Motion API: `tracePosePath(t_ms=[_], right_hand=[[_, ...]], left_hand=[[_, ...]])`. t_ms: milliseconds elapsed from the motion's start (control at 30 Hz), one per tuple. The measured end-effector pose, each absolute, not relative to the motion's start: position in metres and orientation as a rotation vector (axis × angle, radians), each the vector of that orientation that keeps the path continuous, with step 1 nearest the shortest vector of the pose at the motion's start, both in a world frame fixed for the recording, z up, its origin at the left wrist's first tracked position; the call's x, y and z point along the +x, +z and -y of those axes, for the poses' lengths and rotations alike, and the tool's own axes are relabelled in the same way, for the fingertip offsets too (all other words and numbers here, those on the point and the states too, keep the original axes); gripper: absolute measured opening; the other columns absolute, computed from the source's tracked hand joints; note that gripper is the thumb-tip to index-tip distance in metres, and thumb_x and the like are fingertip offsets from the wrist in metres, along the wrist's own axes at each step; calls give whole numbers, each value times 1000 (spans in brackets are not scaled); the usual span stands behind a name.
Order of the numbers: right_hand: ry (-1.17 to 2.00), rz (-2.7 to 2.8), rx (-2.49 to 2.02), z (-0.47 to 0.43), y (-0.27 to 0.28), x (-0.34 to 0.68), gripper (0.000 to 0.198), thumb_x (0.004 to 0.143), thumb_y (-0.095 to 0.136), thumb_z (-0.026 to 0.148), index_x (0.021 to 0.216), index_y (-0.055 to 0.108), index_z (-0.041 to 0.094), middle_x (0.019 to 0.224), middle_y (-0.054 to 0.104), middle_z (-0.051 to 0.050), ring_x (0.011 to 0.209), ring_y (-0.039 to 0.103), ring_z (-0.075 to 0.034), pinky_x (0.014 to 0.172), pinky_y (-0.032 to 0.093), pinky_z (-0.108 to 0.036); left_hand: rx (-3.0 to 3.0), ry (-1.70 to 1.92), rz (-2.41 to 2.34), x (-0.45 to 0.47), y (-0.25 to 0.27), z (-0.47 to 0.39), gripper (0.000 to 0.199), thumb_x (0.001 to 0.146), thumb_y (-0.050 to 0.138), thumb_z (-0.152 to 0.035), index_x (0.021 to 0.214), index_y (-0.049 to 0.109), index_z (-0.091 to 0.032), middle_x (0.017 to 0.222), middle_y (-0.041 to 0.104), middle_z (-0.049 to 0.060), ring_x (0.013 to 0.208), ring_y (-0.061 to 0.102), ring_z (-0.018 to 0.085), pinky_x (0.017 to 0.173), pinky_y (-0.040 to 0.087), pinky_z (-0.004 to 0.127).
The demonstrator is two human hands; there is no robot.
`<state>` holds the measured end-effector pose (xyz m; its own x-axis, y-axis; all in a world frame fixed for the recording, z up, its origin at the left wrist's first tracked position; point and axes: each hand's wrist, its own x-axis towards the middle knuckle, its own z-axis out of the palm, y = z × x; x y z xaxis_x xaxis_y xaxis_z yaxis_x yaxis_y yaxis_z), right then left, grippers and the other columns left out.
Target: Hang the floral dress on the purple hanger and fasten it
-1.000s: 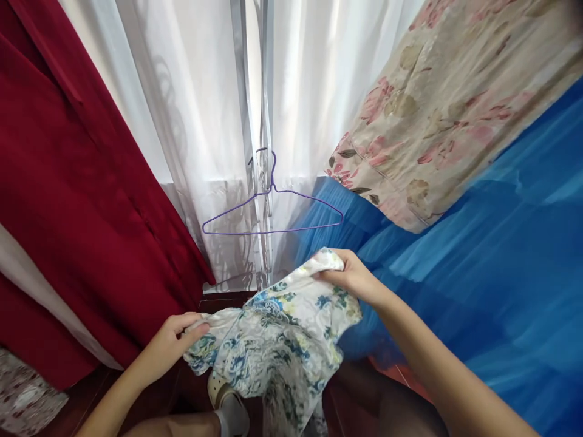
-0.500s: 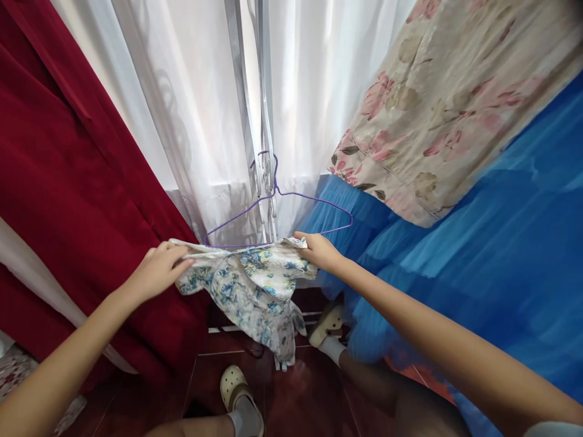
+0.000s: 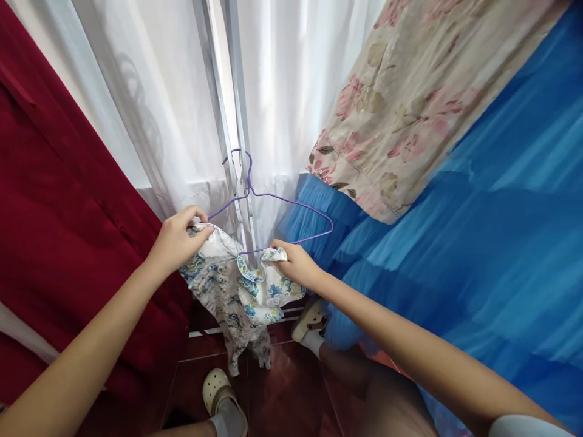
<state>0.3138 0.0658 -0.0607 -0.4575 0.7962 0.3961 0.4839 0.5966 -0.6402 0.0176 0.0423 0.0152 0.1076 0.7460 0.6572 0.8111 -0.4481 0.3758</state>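
A small white garment [image 3: 223, 285] with a blue floral print hangs down between my hands. My left hand [image 3: 177, 240] pinches its left shoulder beside the left end of a purple wire hanger [image 3: 296, 202]; whether the fingers also hold the wire is hidden. On the other side, my right hand [image 3: 296, 265] is closed on the garment's right edge, just below the hanger's bottom bar. The garment's neckline opens between the hands. The hanger's right arm is bare, and its hook points up in front of a pale metal post [image 3: 237, 91].
White curtains [image 3: 282, 91] hang behind. A dark red cloth [image 3: 77, 200] is on the left. To the right hang a beige floral cloth [image 3: 387, 133] and blue tulle [image 3: 478, 243]. Below, two cream clogs [image 3: 216, 388] are on the dark red tiled floor [image 3: 291, 388].
The garment's left side has been raised up to the hanger's left end by my left hand. My right hand has moved inward, and the neckline has opened. The view has shifted slightly.
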Motion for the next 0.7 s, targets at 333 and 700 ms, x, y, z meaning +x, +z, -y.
tracePosePath(t_ms=[333,700], right_hand=[[32,1756,-1014,-97,-13,409,46,82,55,18,126,68,20,86,59,-4,78,57,-21,76,44,-33],[1257,1731,-1080,-141,35,415,20,74,82,30,81,72,14,64,68,-4,58,62,-19,59,50,-32]], left_hand=[[-2160,-1500,1623,28,11,-30,21,84,70,-38,97,73,-22,92,73,-2,80,65,16,73,46,24],[-2229,-1602,1600,0,6,-47,23,86,68,-40,99,75,-21,107,73,3,100,67,21,87,51,26]])
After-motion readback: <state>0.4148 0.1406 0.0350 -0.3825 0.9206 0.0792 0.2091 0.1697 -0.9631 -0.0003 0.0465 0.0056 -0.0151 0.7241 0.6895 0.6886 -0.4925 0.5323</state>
